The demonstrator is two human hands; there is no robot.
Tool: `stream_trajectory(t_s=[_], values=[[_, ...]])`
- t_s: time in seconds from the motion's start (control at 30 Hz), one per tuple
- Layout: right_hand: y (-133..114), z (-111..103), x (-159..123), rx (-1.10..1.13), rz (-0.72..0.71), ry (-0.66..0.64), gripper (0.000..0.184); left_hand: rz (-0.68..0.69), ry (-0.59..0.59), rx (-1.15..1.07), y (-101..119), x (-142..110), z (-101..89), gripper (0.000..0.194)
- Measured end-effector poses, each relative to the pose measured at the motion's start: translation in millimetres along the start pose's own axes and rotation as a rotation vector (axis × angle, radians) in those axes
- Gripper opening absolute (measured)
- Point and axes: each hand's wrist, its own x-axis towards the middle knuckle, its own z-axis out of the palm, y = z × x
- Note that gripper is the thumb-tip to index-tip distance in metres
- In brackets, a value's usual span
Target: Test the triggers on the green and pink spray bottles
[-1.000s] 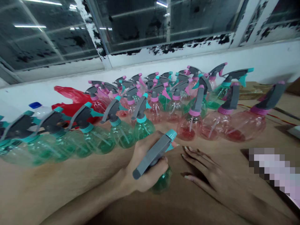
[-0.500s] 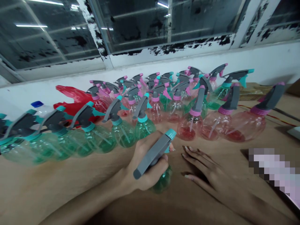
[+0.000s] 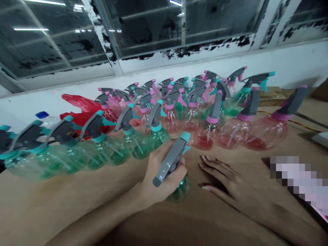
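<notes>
My left hand [image 3: 164, 174] is wrapped round the neck of a green spray bottle [image 3: 180, 189] with a grey and teal trigger head. Its fingers and the head cover much of the bottle, which stands near the table's front. To the right, my right hand [image 3: 225, 181] lies with fingers stretched out on the wooden tabletop, touching no bottle. Just beyond my left hand stands another green spray bottle [image 3: 157, 137], at the end of a row of green ones reaching left. A pink spray bottle [image 3: 206, 136] is beyond my right fingertips.
Many more pink and green spray bottles crowd the table [image 3: 123, 198] towards the wall. A red plastic bag [image 3: 82, 107] and a blue-capped bottle [image 3: 43, 116] sit behind the left row. At right are a cardboard box [image 3: 274, 95], wires and a blurred-out flat object [image 3: 297, 177].
My left hand and the green spray bottle have shifted slightly up in the view, and the grey head has turned a little more upright. My right hand stays flat on the table.
</notes>
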Motion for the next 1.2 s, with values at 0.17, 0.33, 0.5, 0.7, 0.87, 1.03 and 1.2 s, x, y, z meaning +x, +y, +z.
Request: stream_trajectory(t_s=[0.17, 0.33, 0.5, 0.7, 0.87, 1.03, 1.2], values=[[-5, -6, 3, 0.057, -0.003, 0.019, 0.059, -0.021, 0.035, -0.005, 4, -2, 1.3, 0.015], [-27, -17, 9, 0.172, 0.034, -0.04, 0.057, -0.035, 0.051, -0.01, 10, -7, 1.3, 0.021], [-60, -31, 22, 0.268, 0.052, -0.056, 0.066, -0.057, 0.056, -0.08, 8, -10, 3.8, 0.027], [-91, -37, 47, 0.296, 0.05, 0.075, 0.066, -0.015, 0.086, -0.165, 7, -12, 6.2, 0.033], [-98, -34, 59, 0.188, 0.003, 0.179, 0.04, 0.012, 0.1, -0.169, 7, -12, 6.4, 0.038], [-90, -37, 63, 0.169, -0.005, 0.165, 0.034, 0.06, 0.124, -0.084, -3, -11, 8.5, 0.058], [-66, -43, 72, 0.044, 0.171, 0.147, 0.022, 0.277, 0.136, 0.064, -29, -10, 20.3, 0.056]])
